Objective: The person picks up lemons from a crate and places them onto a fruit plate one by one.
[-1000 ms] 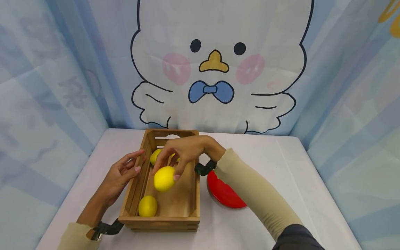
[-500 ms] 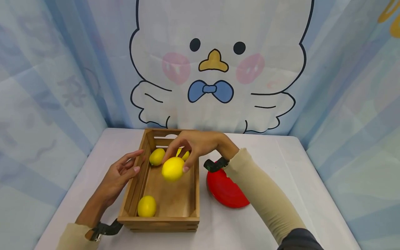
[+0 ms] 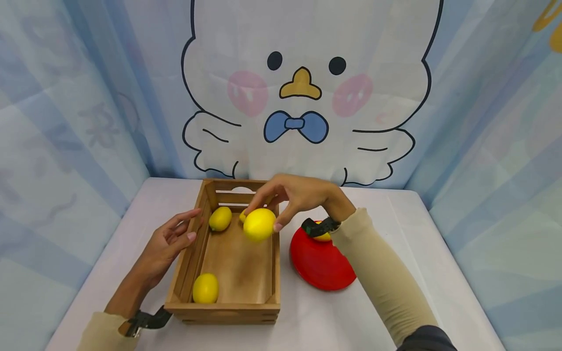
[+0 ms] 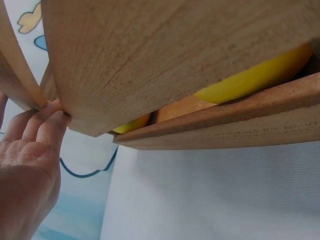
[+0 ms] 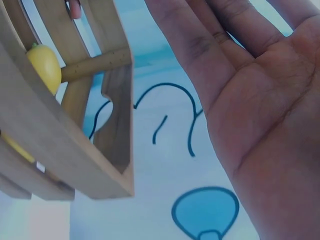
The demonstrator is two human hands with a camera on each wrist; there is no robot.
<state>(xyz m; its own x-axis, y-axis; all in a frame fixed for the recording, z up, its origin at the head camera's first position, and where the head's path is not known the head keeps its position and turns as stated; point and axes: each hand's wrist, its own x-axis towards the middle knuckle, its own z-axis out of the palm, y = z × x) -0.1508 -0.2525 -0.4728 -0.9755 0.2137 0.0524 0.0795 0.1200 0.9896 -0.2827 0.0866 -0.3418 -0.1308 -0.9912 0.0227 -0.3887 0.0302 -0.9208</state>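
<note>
My right hand [image 3: 303,195] pinches a yellow lemon [image 3: 259,225] between fingers and thumb, held above the right side of a wooden crate [image 3: 221,308]. In the right wrist view the palm [image 5: 270,100] shows, but the held lemon does not. One lemon [image 3: 220,219] lies in the crate's far left corner and another lemon [image 3: 205,288] in its near left corner. Behind the held lemon, part of a further lemon [image 3: 242,216] peeks out. My left hand [image 3: 169,246] touches the crate's left wall; in the left wrist view its fingers [image 4: 42,125] reach a slat.
Right of the crate a red plate [image 3: 322,265] sits on the white table [image 3: 395,273]. A yellow fruit [image 3: 324,237] is on the plate, mostly hidden by the right wrist strap. Printed curtains [image 3: 303,156] enclose the table at the back and sides.
My right hand has moved right and up with the lemon, from the crate's middle to its right side. More of the plate and its yellow fruit shows. The left hand stays put.
</note>
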